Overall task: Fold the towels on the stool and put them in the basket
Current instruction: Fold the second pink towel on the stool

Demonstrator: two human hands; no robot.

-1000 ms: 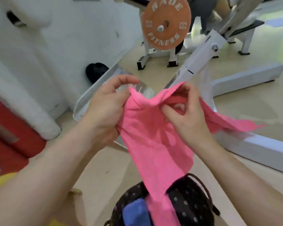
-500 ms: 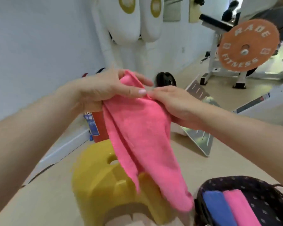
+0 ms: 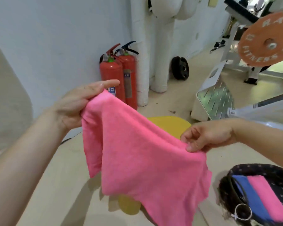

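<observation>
Pink towel doubled, sagging; left hand, right hand pinching corners.

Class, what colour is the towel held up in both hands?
Pink towel, clearest in the head view.

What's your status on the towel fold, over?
Left hand and right hand each pinch the pink towel, spread in the air over the yellow stool. Basket holds two folded towels. Nothing in the way.

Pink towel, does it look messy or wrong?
Nothing looks damaged. The pink towel hangs uneven and unfolded between the left hand and right hand, above the yellow stool.
</observation>
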